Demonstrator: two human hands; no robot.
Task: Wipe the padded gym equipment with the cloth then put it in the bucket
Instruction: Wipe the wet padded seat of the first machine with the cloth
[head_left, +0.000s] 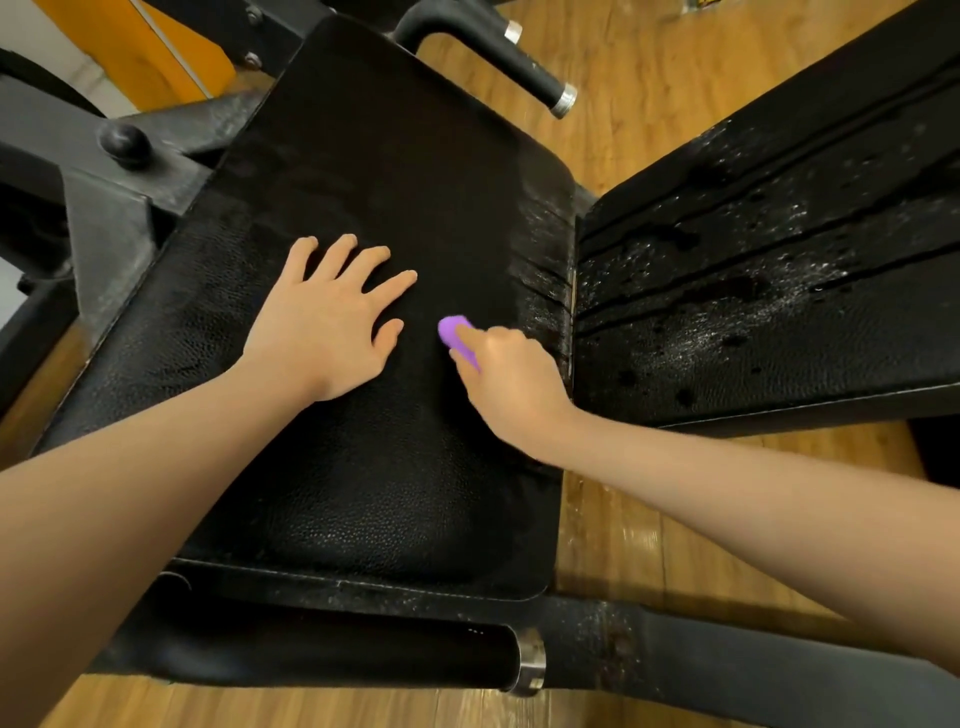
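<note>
A black padded seat (363, 467) of a gym machine fills the middle of the view. My left hand (332, 322) lies flat on it with fingers spread. Just to its right, my right hand (506, 374) grips a small purple cloth (454, 332), bunched so only its end pokes out past the fingers, and holds it against the pad. A second black pad (769, 291) stretches away to the right, speckled with wet drops and dusty marks. No bucket is in view.
Metal frame parts (104, 208) with a round black knob (123, 143) stand at the left. A black handle with a chrome end (524, 62) juts out at the top. A padded roller (337, 654) and bar run along the near edge. Wooden floor (623, 545) lies beneath.
</note>
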